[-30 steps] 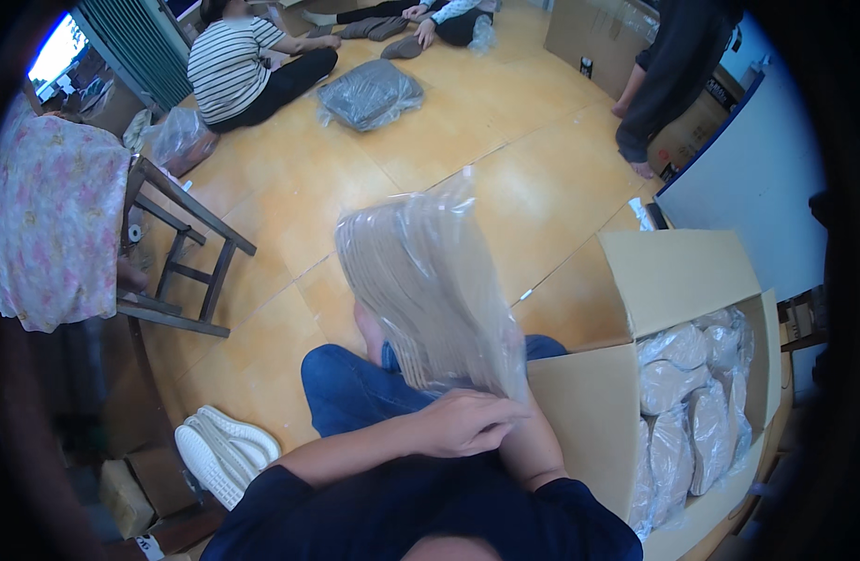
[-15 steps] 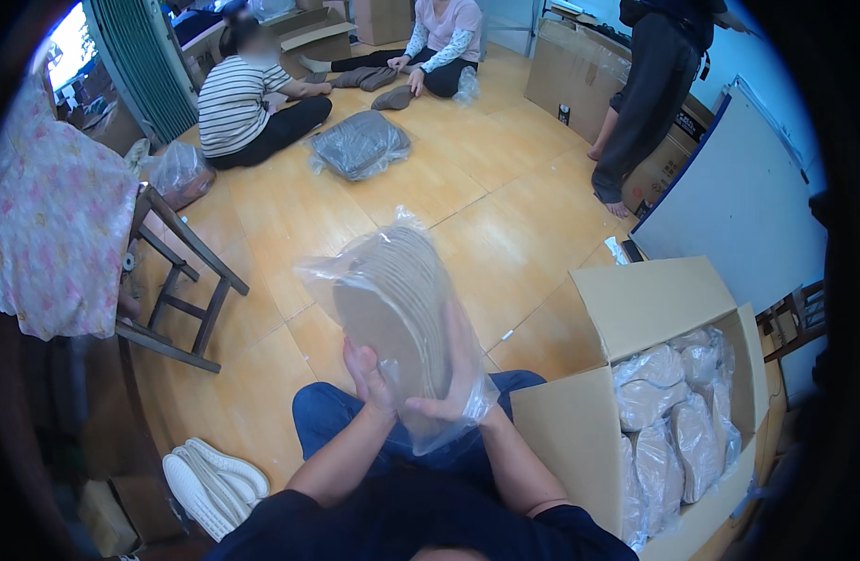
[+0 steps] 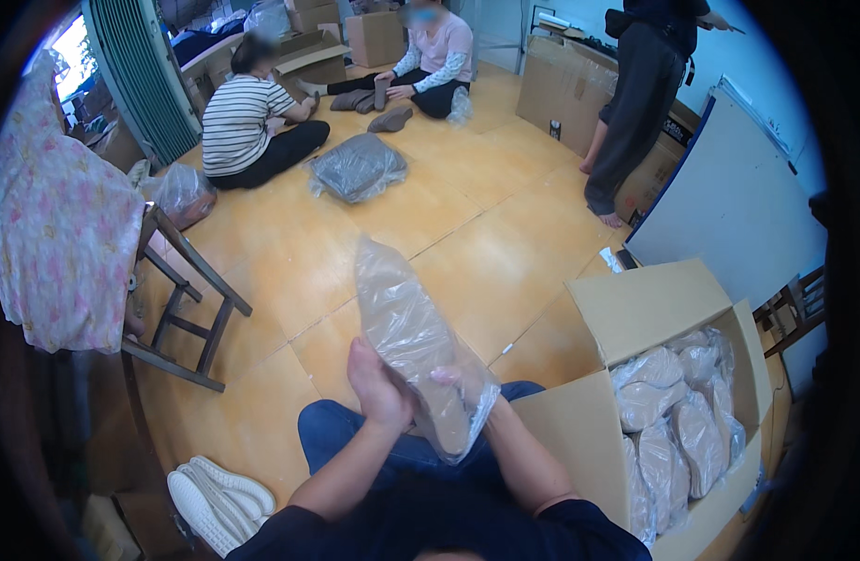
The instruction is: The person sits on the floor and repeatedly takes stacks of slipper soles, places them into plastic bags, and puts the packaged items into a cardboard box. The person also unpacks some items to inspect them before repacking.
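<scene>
While the bagged tan bundle (image 3: 402, 313) tilts over my lap (image 3: 332, 425), far end leaning left, both hands have hold of it: left hand (image 3: 381, 388) cupped along its left side, fingers hidden behind; right hand (image 3: 465, 381) at its lower right, thumb across the upper face. Open carton (image 3: 561, 421) beside me, right, packed with similar bags (image 3: 664, 472). White soles (image 3: 219, 500) on floor (image 3: 495, 234), left.

A plastic bag (image 3: 406, 304) partly hides the 2 hands (image 3: 383, 388); the top edge cuts off a standing person (image 3: 638, 103).
</scene>
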